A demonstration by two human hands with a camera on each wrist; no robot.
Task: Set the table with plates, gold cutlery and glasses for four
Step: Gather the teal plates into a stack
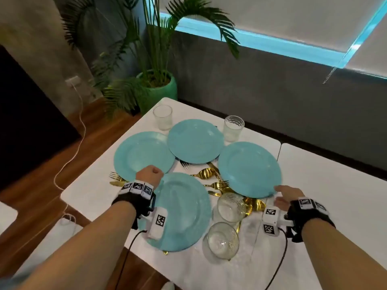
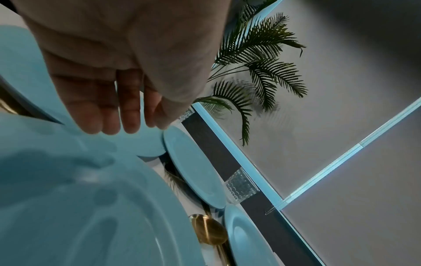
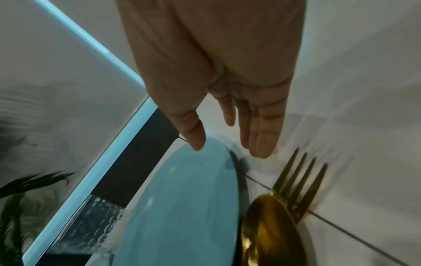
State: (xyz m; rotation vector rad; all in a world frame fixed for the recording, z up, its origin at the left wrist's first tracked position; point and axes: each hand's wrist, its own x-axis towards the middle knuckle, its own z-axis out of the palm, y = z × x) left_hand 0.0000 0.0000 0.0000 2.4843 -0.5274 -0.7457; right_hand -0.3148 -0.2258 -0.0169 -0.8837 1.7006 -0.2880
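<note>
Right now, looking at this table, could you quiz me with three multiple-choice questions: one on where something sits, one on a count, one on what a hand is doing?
1. Where is the potted plant?
A. On the table
B. On the floor past the table's far corner
C. On a plate

2. How many blue plates are out?
A. Two
B. Three
C. Four

3. What is the right hand doing?
A. Reaching open-fingered at a plate's near rim
B. Gripping a glass
C. Holding a fork

Answers:
1. B, its green pot stands beyond the white table.
2. C, four lie clustered together.
3. A, its fingers are straight beside the rim.
</note>
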